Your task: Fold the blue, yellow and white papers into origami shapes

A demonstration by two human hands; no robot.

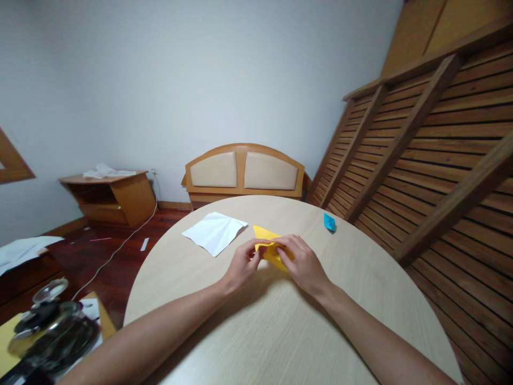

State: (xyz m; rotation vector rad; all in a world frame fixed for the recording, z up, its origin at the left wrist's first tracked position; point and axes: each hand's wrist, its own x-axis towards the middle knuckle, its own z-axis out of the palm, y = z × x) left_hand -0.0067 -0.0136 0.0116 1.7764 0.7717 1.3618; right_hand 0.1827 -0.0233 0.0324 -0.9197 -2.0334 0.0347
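Observation:
A folded piece of yellow paper [264, 233] is held just above the round table, between both hands. My left hand [245, 262] pinches its near left edge between thumb and fingers. On the other side, my right hand [300, 262] is closed on the paper, its fingers bent over the top and partly covering the folds. A creased white sheet of paper [215, 233] lies to the left of my hands. Farther right sits a small folded blue paper piece [329, 222], apart from both hands.
The round wooden table [280, 331] fills the foreground. Slatted wooden panels [425, 149] lean along the right. Behind stands a padded headboard [245, 174]. A wooden cabinet [120, 200] bears papers at left, and a glass pot [64, 337] stands at lower left. A white cable [120, 248] crosses the floor.

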